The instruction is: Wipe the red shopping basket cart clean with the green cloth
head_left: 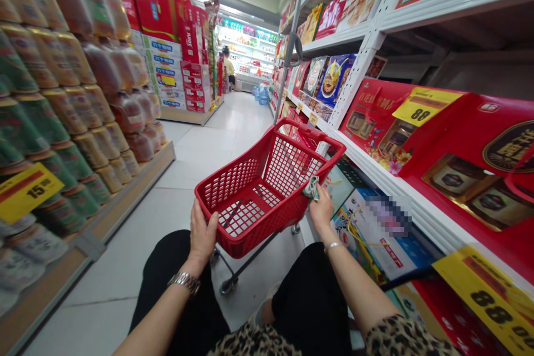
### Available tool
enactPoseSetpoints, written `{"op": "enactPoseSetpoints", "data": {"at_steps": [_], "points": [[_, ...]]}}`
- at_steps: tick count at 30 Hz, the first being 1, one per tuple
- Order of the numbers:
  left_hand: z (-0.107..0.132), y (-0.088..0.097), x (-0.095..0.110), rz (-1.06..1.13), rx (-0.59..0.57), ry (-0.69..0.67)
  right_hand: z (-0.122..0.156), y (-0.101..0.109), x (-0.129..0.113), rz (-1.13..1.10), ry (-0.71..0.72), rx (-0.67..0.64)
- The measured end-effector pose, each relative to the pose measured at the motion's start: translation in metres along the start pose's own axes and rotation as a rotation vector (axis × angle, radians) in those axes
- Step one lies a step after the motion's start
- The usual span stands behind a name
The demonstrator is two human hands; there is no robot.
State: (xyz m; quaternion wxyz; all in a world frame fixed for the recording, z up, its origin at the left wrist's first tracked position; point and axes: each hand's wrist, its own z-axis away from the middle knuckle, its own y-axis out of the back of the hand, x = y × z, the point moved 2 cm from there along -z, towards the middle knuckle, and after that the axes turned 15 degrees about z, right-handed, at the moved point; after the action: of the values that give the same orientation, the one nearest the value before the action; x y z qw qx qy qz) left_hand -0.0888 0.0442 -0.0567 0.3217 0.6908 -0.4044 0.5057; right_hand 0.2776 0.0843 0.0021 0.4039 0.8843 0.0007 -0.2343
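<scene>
A red plastic shopping cart [250, 239] stands in front of me between my knees, its basket with nothing in it that I can make out. My left hand [203, 231] grips the cart's near left corner, the thumb over the rim. In my right hand [321, 208] is a crumpled cloth [312, 188], pale with dark green, pressed against the right side of the cart below its handle [334, 147]. The fingers of that hand are closed round the cloth and partly hidden by it.
White shelving [359, 61] with boxed goods runs along the right, with red gift boxes [375, 122] near me. Stacked drink cans [79, 105] line the left. A tiled aisle [233, 128] leads to a lit cooler [258, 50], where a person [228, 69] stands.
</scene>
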Motion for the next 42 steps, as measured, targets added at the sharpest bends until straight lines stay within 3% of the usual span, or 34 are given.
{"op": "enactPoseSetpoints", "data": {"at_steps": [11,19,29,37,39,42], "points": [[-0.001,-0.003,-0.002,-0.004,0.013,-0.012,0.075,-0.004,-0.038,-0.132,0.119,0.023],[-0.002,0.002,0.002,0.003,0.011,-0.001,0.114,0.008,-0.062,-0.037,0.174,0.008],[-0.006,0.007,-0.002,0.012,0.022,-0.012,0.175,0.023,-0.087,-0.043,0.503,0.007],[-0.006,0.008,-0.011,-0.013,-0.009,-0.09,0.224,0.03,-0.105,-0.136,0.817,-0.088],[-0.005,0.008,-0.011,-0.029,-0.026,-0.104,0.227,0.03,-0.103,-0.173,0.879,-0.079],[-0.003,0.01,-0.007,-0.031,-0.025,-0.063,0.21,0.031,-0.088,-0.187,0.853,-0.034]]}}
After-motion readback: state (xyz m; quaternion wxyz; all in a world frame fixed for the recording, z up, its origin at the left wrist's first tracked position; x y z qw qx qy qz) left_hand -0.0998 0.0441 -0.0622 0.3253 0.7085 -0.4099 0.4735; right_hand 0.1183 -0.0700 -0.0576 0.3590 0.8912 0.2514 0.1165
